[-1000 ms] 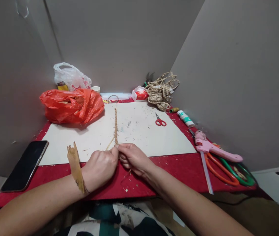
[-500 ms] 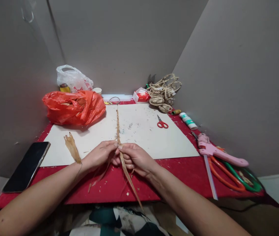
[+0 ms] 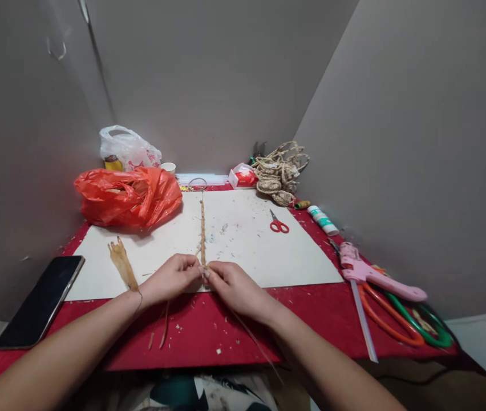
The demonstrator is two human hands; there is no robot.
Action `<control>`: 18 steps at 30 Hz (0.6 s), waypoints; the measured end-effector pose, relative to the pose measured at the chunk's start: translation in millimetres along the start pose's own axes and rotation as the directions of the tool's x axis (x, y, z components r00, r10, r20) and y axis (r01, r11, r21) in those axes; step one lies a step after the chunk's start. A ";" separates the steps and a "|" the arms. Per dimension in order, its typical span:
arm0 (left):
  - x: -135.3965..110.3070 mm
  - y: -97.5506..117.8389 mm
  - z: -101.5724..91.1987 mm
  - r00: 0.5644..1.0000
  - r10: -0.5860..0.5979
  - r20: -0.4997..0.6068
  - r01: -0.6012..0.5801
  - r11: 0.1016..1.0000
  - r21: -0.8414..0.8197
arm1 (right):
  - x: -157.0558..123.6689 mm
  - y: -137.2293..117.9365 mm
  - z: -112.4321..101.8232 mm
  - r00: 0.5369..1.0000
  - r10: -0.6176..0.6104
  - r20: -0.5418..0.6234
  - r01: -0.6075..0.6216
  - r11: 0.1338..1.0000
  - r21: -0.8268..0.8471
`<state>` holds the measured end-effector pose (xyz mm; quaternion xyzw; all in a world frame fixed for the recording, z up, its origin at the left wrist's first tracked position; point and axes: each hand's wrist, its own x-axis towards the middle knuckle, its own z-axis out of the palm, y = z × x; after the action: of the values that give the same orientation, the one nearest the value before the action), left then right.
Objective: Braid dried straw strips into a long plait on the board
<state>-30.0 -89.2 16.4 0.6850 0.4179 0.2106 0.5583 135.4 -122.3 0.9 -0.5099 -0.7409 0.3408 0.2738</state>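
A thin tan braid of plant fibre (image 3: 202, 225) runs straight away from me over the white board, its far end near a wire ring (image 3: 197, 184). At its near end both hands meet. My left hand (image 3: 181, 275) pinches the fibre strands from the left, fingers closed. My right hand (image 3: 232, 285) pinches from the right, thumb and forefinger pressed together at the same spot. Loose strands (image 3: 165, 325) hang below my left hand, and one long strand (image 3: 258, 342) trails under my right. A dried fibre piece (image 3: 122, 265) lies beside my left wrist.
On the left are a red plastic bag (image 3: 129, 200) and a phone (image 3: 40, 302). Red-handled scissors (image 3: 279, 224) lie on the white board (image 3: 303, 262). Rope coils (image 3: 278, 171), a white-and-green roll (image 3: 323, 220), a pink glue gun (image 3: 375, 274) and large shears (image 3: 397, 319) line the right.
My hands have drawn apart slightly, still pinching at the braid's near end. The strand that hung in front between them now trails under my right hand. The view has tilted up a little.
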 end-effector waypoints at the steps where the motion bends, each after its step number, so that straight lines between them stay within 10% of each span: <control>1: 0.6 -2.2 0.8 0.999 -0.033 0.031 0.035 0.998 -0.061 | -0.9 -0.4 1.3 1.000 0.002 -0.011 -0.003 0.997 -0.080; 8: 2.0 -8.9 5.1 0.989 -0.127 0.079 0.141 0.966 -0.216 | -8.3 -7.4 2.3 0.998 0.051 -0.025 -0.057 0.875 -0.480; 18: 2.8 -14.3 7.7 0.998 -0.047 -0.028 0.040 0.975 -0.220 | -13.2 -18.8 -9.6 0.994 0.065 -0.088 -0.090 0.942 -0.324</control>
<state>-27.4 -91.0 0.3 0.6064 0.4162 0.2544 0.6280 136.3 -137.2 20.8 -0.5897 -0.7554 0.2039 0.1998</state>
